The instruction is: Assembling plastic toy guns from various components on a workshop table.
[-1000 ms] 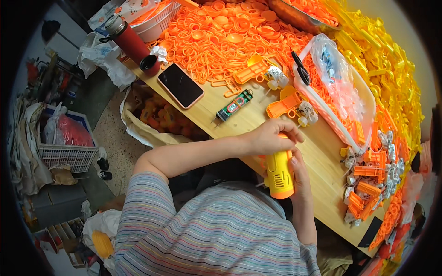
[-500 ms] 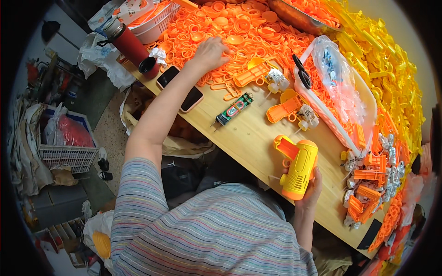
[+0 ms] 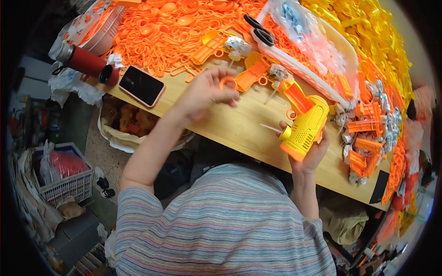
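My left hand (image 3: 207,93) is above the near part of the table, a little blurred, its fingers pinching a small orange plastic ring (image 3: 228,83). To its right, my right hand (image 3: 315,149) grips a yellow plastic toy housing (image 3: 309,123) from below and the right side. An orange flap-like part (image 3: 297,97) stands open on the housing, and a thin pale stick (image 3: 270,128) juts from its left side. Two orange toy parts with foil-wrapped pieces lie just beyond my hands; the nearer orange part (image 3: 252,76) is closest to the ring.
Loose orange rings and caps (image 3: 175,32) cover the far table. A white tray (image 3: 304,71) bears plastic bags and black-handled scissors (image 3: 260,30). Yellow parts (image 3: 363,32) are heaped at far right, orange assemblies (image 3: 366,124) below. A phone (image 3: 142,86) and red flask (image 3: 85,62) are at left.
My left hand has come back from the orange pile toward the housing with a ring in its fingers. My right hand has raised and tilted the housing. The view has shifted right.
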